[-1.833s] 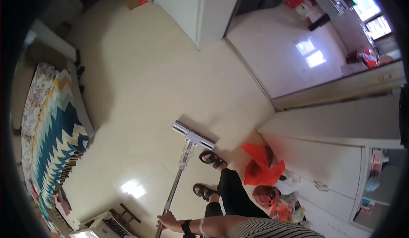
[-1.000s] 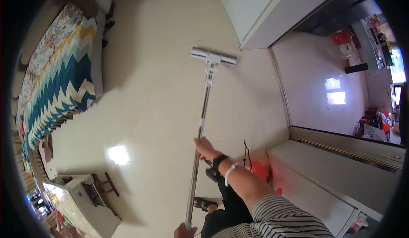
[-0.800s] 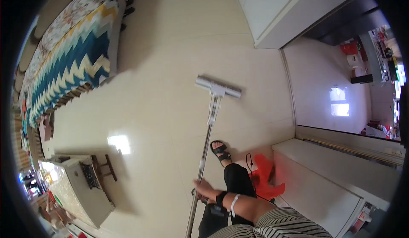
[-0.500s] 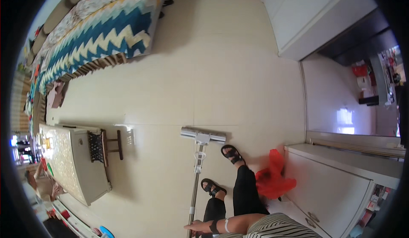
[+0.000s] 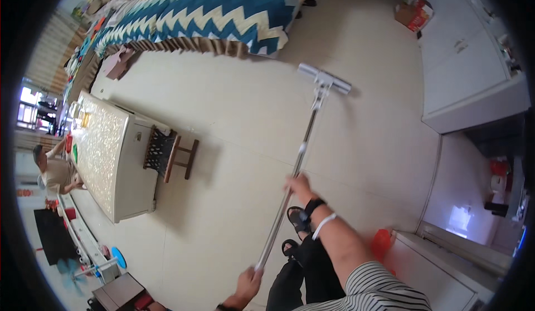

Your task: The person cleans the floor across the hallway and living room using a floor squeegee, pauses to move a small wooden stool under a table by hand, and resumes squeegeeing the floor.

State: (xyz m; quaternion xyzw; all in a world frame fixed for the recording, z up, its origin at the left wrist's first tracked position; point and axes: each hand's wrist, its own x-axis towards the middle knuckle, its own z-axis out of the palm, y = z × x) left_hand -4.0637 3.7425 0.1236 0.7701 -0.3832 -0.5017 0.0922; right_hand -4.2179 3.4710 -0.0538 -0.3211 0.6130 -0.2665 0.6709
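Note:
A flat-headed mop [image 5: 304, 140] with a long metal pole slants across the view. Its wide head [image 5: 325, 78] rests on the pale tiled floor, past the near corner of the bed. Partway up the pole my right hand [image 5: 299, 187] is wrapped round it, with a black band and a white band on that wrist. My left hand [image 5: 249, 285] grips the pole's upper end, low in the picture. Below the pole are my feet in black sandals [image 5: 299, 219].
A bed with a zigzag cover [image 5: 223, 15] stands at the far left. Nearer on the left are a table [image 5: 103, 155], a stool [image 5: 173, 154], a seated person [image 5: 56, 171] and a fan [image 5: 117, 257]. White cabinets [image 5: 462, 60], a cardboard box [image 5: 412, 15] and a red bag [image 5: 382, 244] line the right.
The mop head has slid forward and to the right, away from my feet. My right arm now stretches farther out along the pole, and my left hand has come into view. My view has turned.

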